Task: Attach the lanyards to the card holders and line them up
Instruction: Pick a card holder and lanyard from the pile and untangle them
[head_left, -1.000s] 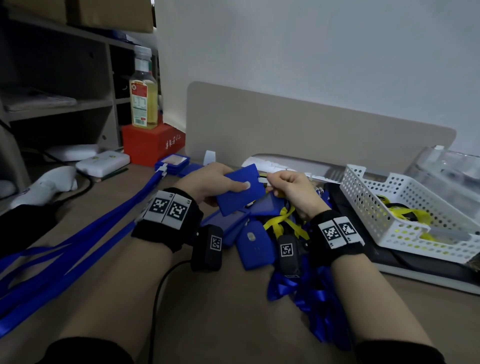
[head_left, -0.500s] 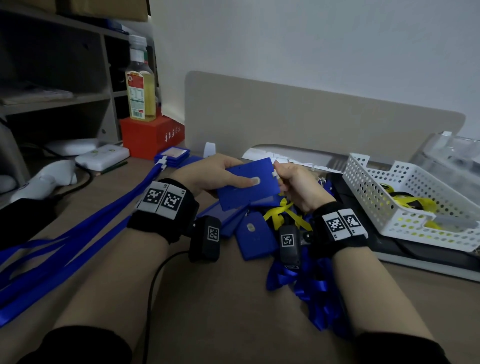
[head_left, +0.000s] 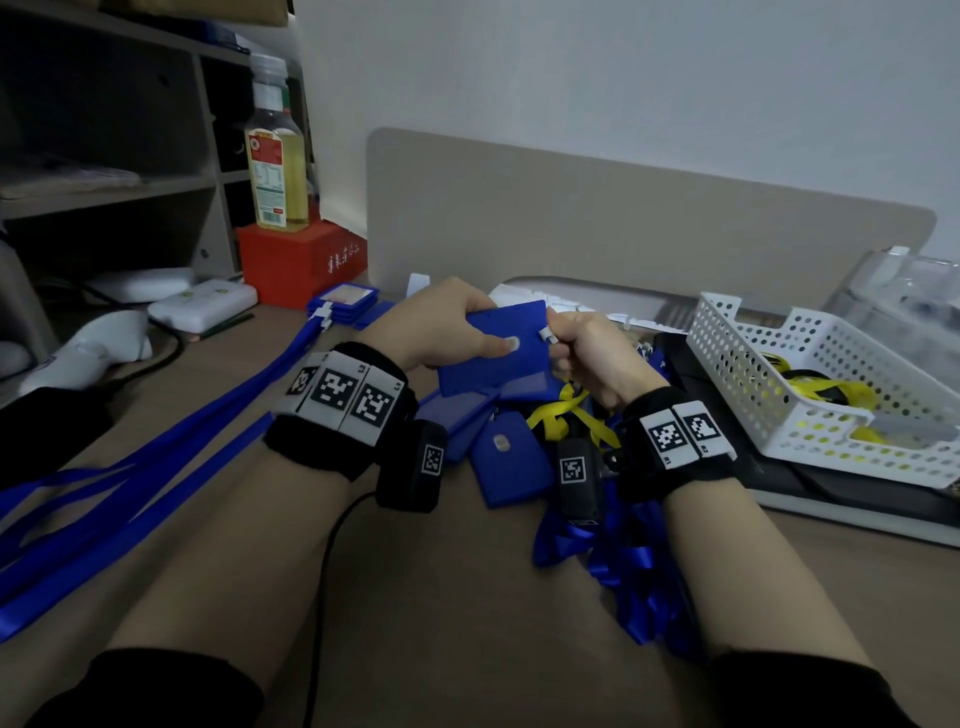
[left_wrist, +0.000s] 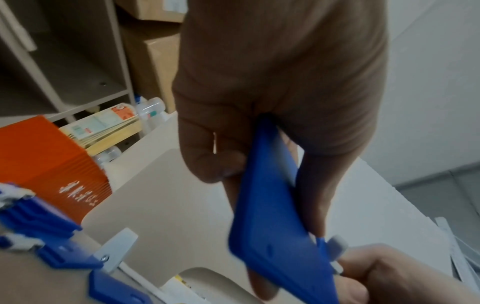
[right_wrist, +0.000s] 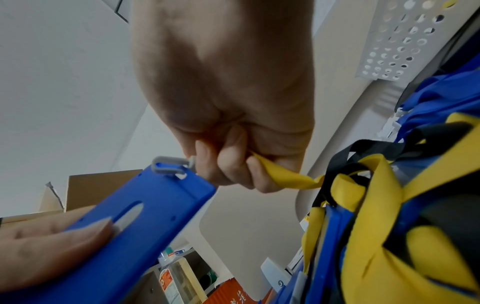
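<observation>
1. The left grip (head_left: 441, 325) is closed round a blue card holder (head_left: 496, 345), with the thumb pressed flat on the face beside the oval thumb slot and the other fingers behind; the card is thus kept raised above the desk (head_left: 415, 597) and its slotted end is turned toward the other hand.
2. The right grip (head_left: 587, 358) is curled into a pinch just beside that end: a grey plastic clip (right_wrist: 170, 165) is held at the card's edge, and a yellow lanyard (right_wrist: 283, 179) is trapped under the lower fingers so that the strap trails clear of the clip.
3. In the right wrist view the clip is seen hooked at the slot in the card's end; whether it is fully latched cannot be told. The step in hand is judged to be the fastening of lanyard to holder.
4. Below the two grips a heap of loose blue card holders (head_left: 511, 462) and tangled blue ribbon (head_left: 623, 561) is left within reach, presumably as stock.
5. Well to the left of the left grip, finished blue lanyards (head_left: 130, 467) are laid out in near-parallel strips, their holders (head_left: 345, 301) stacked at the far end, which suits the lining-up part of the task.
6. To the right of the right grip a white perforated basket (head_left: 753, 395) is kept, with more yellow straps inside.
</observation>
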